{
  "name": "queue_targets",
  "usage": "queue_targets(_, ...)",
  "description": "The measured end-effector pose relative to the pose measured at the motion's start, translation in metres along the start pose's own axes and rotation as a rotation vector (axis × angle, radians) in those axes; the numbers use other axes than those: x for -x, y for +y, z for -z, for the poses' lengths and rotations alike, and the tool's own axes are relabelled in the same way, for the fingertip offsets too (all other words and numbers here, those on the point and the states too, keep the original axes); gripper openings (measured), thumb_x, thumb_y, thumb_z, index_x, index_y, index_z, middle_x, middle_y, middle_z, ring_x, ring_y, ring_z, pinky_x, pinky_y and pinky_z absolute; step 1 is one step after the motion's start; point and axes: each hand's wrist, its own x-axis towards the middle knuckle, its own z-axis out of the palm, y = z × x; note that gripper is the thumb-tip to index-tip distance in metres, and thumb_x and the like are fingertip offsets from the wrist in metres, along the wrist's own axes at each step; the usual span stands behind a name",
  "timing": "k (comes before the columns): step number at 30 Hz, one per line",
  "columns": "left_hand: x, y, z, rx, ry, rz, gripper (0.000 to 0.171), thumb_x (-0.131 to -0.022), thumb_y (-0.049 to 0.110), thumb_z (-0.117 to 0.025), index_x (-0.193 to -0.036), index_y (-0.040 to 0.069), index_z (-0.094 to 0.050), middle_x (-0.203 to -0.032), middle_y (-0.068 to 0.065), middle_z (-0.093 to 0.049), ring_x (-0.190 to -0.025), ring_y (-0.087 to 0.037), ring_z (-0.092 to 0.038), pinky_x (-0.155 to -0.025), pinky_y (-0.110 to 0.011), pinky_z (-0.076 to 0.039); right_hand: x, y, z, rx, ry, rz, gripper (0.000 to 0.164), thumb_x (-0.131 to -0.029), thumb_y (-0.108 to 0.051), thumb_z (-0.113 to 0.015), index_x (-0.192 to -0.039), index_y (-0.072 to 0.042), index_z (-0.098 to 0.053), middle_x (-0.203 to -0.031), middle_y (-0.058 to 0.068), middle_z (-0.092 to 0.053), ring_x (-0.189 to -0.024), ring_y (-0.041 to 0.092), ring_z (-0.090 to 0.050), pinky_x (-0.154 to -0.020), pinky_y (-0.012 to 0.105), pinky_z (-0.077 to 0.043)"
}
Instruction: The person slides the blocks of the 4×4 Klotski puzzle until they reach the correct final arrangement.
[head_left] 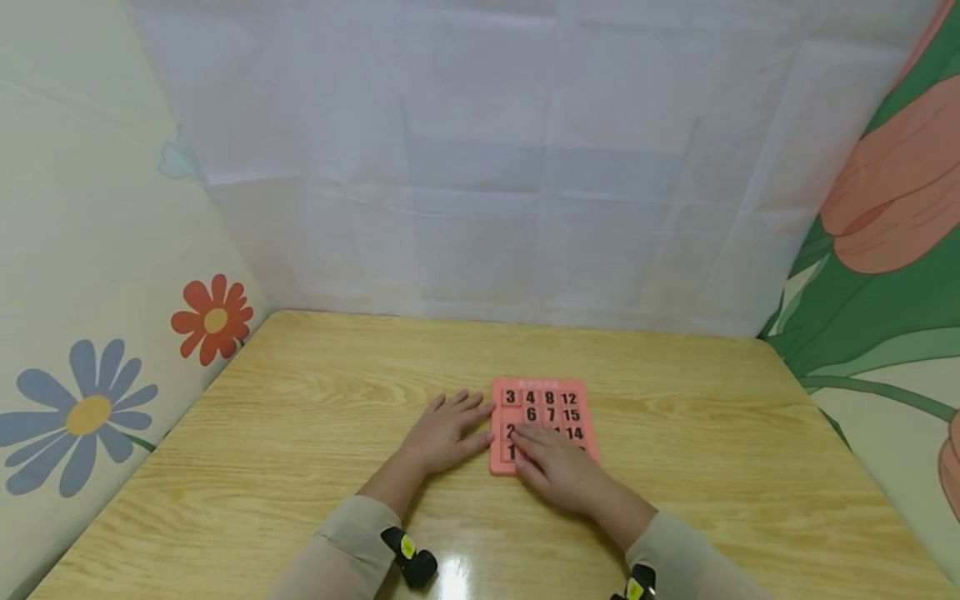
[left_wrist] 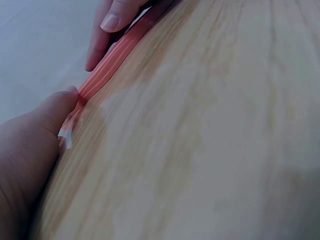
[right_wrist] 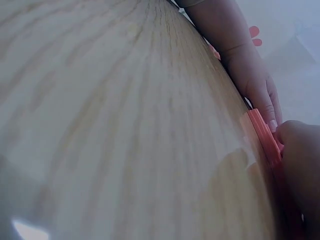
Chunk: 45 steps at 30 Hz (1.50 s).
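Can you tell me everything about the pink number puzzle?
The pink number puzzle has a rectangular frame that looks like plastic, with pale marks along its top. Its pink tiles carry black numbers: 3, 4, 8, 12 across the top, then a gap followed by 6, 7, 15. It lies flat on the wooden table. The right hand rests over its lower rows, hiding some numbers; the left hand appears to touch its left edge.

1. Under the fingers (head_left: 477, 413): wood-grained table (head_left: 337, 383).
2. Beyond them: creased white sheet (head_left: 487, 250).
3. Left of them: cream wall (head_left: 67, 208), blue flower (head_left: 88, 414), red flower (head_left: 215, 320).
4. Right of them: leafy wall (head_left: 892, 450), large pink tulip (head_left: 892, 192).
5. Nearer than them: bright glare (head_left: 453, 577) on the table.
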Motion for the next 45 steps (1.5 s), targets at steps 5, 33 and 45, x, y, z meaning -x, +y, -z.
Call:
queue_targets(5, 0.000, -0.001, -0.001, 0.003, -0.008, 0.001, 0.058, -0.098, 0.051, -0.050, -0.148, 0.022, -0.046, -0.157, -0.006, -0.039, -0.149, -0.030, -0.028, -0.123, -0.055, -0.016, -0.002, 0.000, 0.000, 0.012, 0.001, -0.011, 0.051, -0.104, -0.039, -0.040, -0.149, -0.014, -0.044, -0.156, 0.005, -0.039, -0.146, 0.027, -0.035, -0.121, 0.047, -0.028)
queue_targets(33, -0.001, -0.002, -0.001, -0.002, -0.003, -0.007, 0.058, -0.098, 0.051, -0.051, -0.148, 0.022, -0.046, -0.156, -0.006, -0.040, -0.149, -0.030, -0.029, -0.122, -0.055, -0.018, -0.023, 0.005, 0.007, -0.001, 0.006, -0.032, 0.051, -0.105, -0.037, -0.042, -0.148, -0.011, -0.044, -0.155, 0.008, -0.041, -0.147, 0.029, -0.033, -0.120, 0.047, -0.029)
queue_targets(45, 0.000, -0.002, -0.001, 0.005, 0.001, -0.005, 0.058, -0.098, 0.050, -0.052, -0.147, 0.022, -0.047, -0.156, -0.006, -0.040, -0.148, -0.029, -0.030, -0.122, -0.055, -0.018, -0.023, 0.005, 0.007, -0.009, 0.005, -0.049, 0.051, -0.105, -0.037, -0.041, -0.149, -0.012, -0.043, -0.156, 0.008, -0.039, -0.147, 0.030, -0.032, -0.120, 0.048, -0.029)
